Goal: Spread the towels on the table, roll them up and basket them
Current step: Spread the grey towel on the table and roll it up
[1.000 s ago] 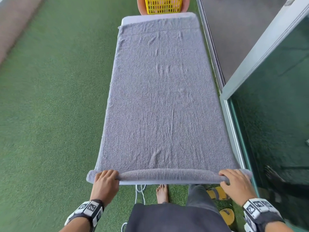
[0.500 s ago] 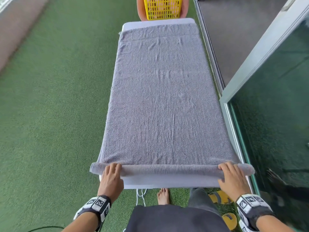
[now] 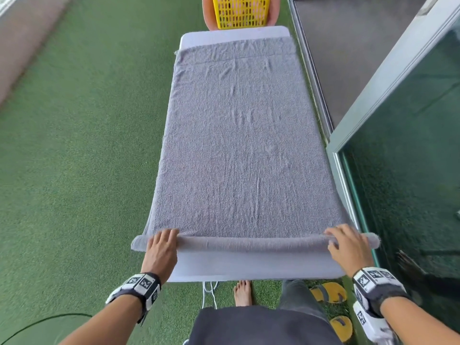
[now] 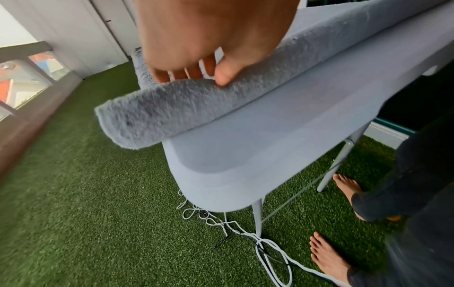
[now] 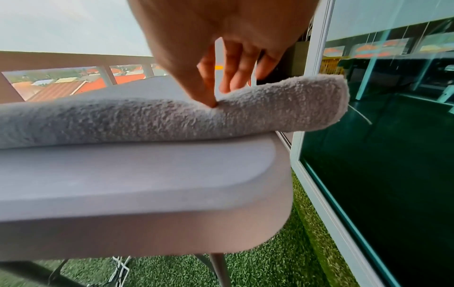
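Note:
A grey towel [image 3: 239, 145] lies spread along the narrow white table [image 3: 249, 266]. Its near end is wound into a thin roll [image 3: 249, 244] that overhangs both table sides. My left hand [image 3: 163, 242] holds the roll's left end; in the left wrist view the fingers lie over the top and the thumb presses the near side of the roll [image 4: 172, 108]. My right hand [image 3: 346, 242] holds the right end the same way, thumb dug into the roll [image 5: 123, 120]. A yellow basket [image 3: 240, 11] stands beyond the table's far end.
A glass sliding door [image 3: 410, 170] and its frame run close along the table's right side. Green turf [image 3: 74, 170] covers the floor to the left. White cables [image 4: 245, 233] lie under the table, beside bare feet and yellow sandals [image 3: 328, 292]. The basket sits on an orange chair [image 3: 207, 13].
The roll has moved away from the table's near edge, with both hands on it. A wider strip of bare table now shows in front of it.

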